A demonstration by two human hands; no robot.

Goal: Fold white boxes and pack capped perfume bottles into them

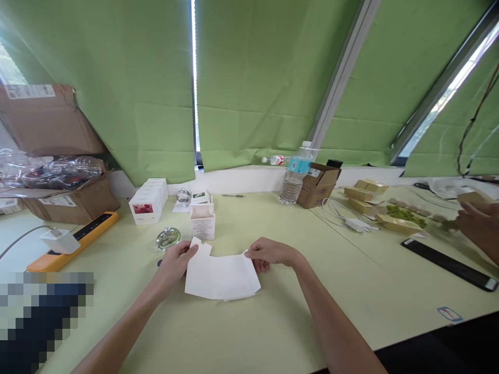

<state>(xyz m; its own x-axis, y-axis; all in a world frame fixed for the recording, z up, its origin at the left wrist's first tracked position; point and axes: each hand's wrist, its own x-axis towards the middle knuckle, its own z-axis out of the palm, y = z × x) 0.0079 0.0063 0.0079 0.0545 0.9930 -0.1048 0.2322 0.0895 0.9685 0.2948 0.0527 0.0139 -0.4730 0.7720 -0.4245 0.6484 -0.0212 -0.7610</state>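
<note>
Between my hands is a flat white die-cut card sheet (220, 278), like an unfolded small box, raised a little over the table. My left hand (177, 262) pinches its upper left flap with thumb and fingers. At the upper right corner my right hand (268, 254) grips it, thumb on top. Just beyond the left hand lies a clear round glass piece (168, 238). Behind the sheet stands a small white box (202, 222) with its top open. A row of white boxes (146, 205) with a red picture is farther left.
A yellow power strip (93, 231) with a white adapter and a carton of plastic-wrapped items (74, 200) are at left. At the back stand a water bottle (296, 174) and a brown box (317, 186). Another person's hand (481, 226) works at right near yellow boxes (397, 224).
</note>
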